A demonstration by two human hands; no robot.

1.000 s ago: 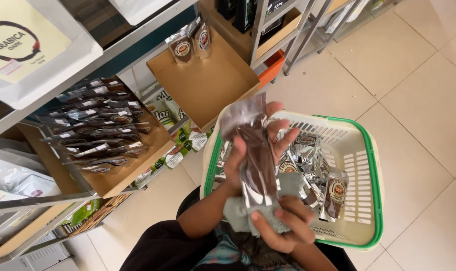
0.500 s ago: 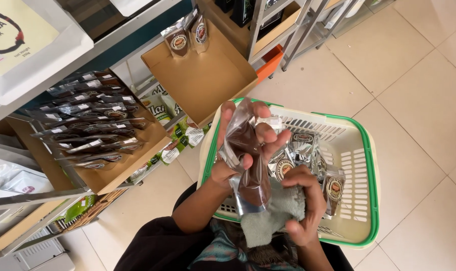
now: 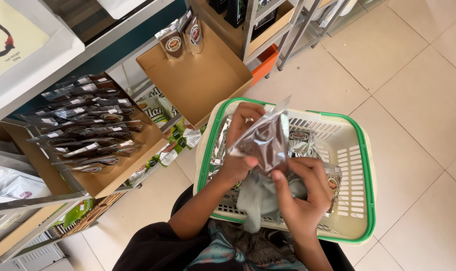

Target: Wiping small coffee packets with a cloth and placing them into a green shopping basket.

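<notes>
Hands (image 3: 268,175) hide most basket (image 3: 361,150) packets (image 3: 301,140).

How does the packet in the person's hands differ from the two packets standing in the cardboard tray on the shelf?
The held packet is gripped by the left hand and lies tilted above the basket; the tray packets stand upright, untouched. The held packet has a grey cloth pressed against it by the right hand; the tray packets have none. All are shiny pouches with dark contents.

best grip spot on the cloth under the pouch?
Take the cloth by its loose lower fold, coming from below, the person's side. That end hangs free over the basket rim; the upper part is bunched under the right hand and the pouch.
</notes>
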